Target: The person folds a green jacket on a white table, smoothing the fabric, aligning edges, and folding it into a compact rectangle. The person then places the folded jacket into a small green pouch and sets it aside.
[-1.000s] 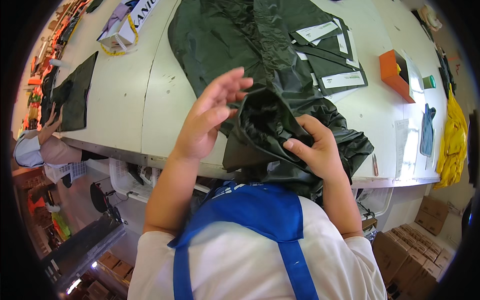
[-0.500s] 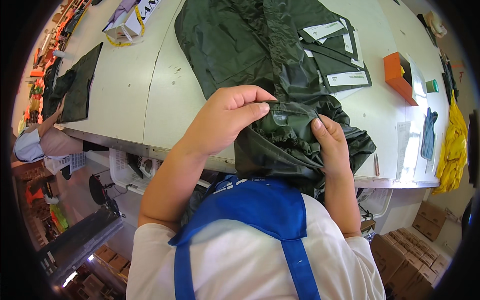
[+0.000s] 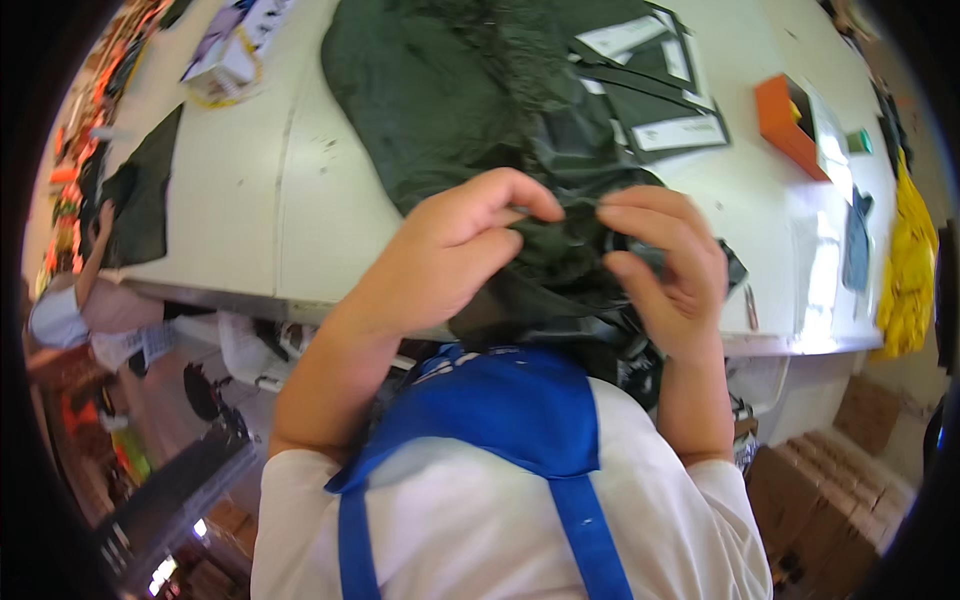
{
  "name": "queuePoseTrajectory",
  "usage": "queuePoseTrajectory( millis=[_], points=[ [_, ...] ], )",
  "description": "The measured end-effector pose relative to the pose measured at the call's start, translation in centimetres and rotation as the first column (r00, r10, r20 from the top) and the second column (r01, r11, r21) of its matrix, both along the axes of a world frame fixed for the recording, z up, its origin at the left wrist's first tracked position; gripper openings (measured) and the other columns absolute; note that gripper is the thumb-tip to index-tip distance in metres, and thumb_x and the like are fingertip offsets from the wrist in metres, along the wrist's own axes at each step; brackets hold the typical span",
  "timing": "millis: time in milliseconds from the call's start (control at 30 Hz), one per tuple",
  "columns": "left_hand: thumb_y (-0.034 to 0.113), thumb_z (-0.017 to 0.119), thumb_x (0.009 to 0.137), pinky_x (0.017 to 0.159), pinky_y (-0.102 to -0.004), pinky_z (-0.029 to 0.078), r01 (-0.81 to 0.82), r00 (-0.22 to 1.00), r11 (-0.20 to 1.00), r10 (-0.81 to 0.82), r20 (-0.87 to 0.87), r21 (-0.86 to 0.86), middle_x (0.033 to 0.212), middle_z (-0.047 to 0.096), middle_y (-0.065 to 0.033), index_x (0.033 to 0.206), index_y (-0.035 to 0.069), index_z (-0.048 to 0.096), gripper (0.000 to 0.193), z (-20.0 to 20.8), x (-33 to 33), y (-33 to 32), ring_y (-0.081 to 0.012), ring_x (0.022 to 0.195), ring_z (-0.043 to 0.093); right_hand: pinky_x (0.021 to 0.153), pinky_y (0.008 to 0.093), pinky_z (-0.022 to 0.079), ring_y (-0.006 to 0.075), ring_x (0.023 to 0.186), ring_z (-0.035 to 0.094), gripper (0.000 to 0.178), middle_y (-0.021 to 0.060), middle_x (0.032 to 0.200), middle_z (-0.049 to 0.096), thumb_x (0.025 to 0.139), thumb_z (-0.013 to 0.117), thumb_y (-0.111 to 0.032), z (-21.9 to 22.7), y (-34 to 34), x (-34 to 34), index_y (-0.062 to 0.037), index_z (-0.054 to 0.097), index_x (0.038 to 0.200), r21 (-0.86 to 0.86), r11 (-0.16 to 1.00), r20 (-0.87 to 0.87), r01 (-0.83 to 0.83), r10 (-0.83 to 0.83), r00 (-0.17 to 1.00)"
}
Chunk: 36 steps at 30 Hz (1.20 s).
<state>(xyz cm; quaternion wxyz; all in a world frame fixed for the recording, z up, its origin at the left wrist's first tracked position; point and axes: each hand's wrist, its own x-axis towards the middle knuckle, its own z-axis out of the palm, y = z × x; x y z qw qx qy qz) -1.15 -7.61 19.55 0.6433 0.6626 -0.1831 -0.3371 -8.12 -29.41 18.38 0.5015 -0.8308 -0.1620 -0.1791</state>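
Note:
A dark green, shiny waterproof garment (image 3: 420, 110) is spread on the white table, its bunched near part hanging over the front edge against my blue apron. My left hand (image 3: 455, 250) is closed on the bunched cloth from the left, index fingertip at the fold. Opposite it, my right hand (image 3: 675, 265) is curved at the cloth, thumb and fingers apart. Dark fabric shows between the two hands. Motion blur softens the fingertips, and the fingers under the cloth are hidden.
Dark green pieces with white labels (image 3: 680, 133) lie beyond my right hand. An orange box (image 3: 783, 125), a small pointed tool (image 3: 751, 307) and a yellow garment (image 3: 908, 270) are on the right. At far left, another person's hand (image 3: 105, 218) touches dark fabric (image 3: 150, 190).
My right thumb and fingers have spread from their grip on the cloth, and that hand has turned inward. My left index finger has lifted and reached forward. The view has shifted slightly.

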Motion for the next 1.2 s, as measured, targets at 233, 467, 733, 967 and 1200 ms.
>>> queuePoseTrajectory(
  millis=[233, 467, 733, 967, 1200],
  points=[
    [-0.003, 0.051, 0.086, 0.08, -0.0205, 0.043, -0.128, 0.992, 0.991, 0.128, -0.012, 0.027, 0.098, 0.06, -0.0025, 0.111, -0.002, 0.058, 0.026, -2.3, -1.0, -0.8, -0.0063, 0.091, 0.055, 0.108, 0.0432, 0.031, 0.0384, 0.129, 0.037, 0.061, 0.0219, 0.136, 0.044, 0.078, 0.056, -0.007, -17.2, -23.6, -7.8, -0.0041, 0.039, 0.136, -0.771, 0.272, -0.18, 0.575, -0.96, 0.213],
    [-0.001, 0.056, 0.086, 0.073, -0.0178, 0.041, -0.147, 0.986, 0.988, 0.143, -0.087, -0.037, 0.091, 0.061, 0.002, 0.109, 0.001, 0.063, 0.024, -3.1, -1.0, -2.1, -0.0028, 0.08, 0.051, 0.079, 0.0421, 0.05, 0.0291, 0.093, 0.063, 0.022, 0.0167, 0.097, 0.063, 0.089, 0.054, -0.014, -24.1, -31.3, -20.0, -0.0035, 0.061, 0.106, -0.896, 0.16, -0.144, 0.415, -0.987, 0.068],
    [0.002, 0.059, 0.086, 0.073, -0.018, 0.041, -0.137, 0.964, 0.989, 0.122, -0.235, -0.051, 0.089, 0.062, 0.0012, 0.103, 0.002, 0.059, 0.017, -2.1, -1.2, -2.6, -0.0026, 0.078, 0.054, 0.052, 0.02, 0.038, 0.0061, 0.058, 0.045, 0.034, -0.0017, 0.076, 0.054, 0.078, 0.066, 0.005, -4.6, -7.2, -2.5, -0.0098, 0.068, 0.108, -0.092, 0.875, -0.147, 0.475, -0.483, 0.863],
    [0.002, 0.062, 0.086, 0.065, -0.0171, 0.04, -0.148, 0.945, 0.989, 0.137, -0.297, -0.013, 0.077, 0.062, 0.0032, 0.098, 0.004, 0.055, 0.014, -1.4, -1.0, -2.5, -0.0017, 0.07, 0.053, 0.051, 0.029, 0.046, 0.0197, 0.06, 0.057, 0.031, 0.0038, 0.08, 0.058, 0.059, 0.067, -0.01, -2.2, -0.6, 1.1, -0.0088, 0.068, 0.09, -0.369, 0.922, 0.263, -0.113, 0.221, 0.939],
    [0.002, 0.064, 0.085, 0.065, -0.0171, 0.041, -0.111, 0.97, 0.994, 0.109, -0.218, 0.004, 0.079, 0.062, 0.0021, 0.098, 0.004, 0.056, 0.015, -1.6, -1.5, -1.4, -0.002, 0.072, 0.054, 0.053, 0.0243, 0.039, 0.0152, 0.064, 0.051, 0.014, 0.0056, 0.079, 0.057, 0.075, 0.062, 0.005, -2.2, 0.2, 0.6, -0.0034, 0.062, 0.087, 0.15, 0.975, -0.207, -0.164, 0.193, 0.959]
  ],
)
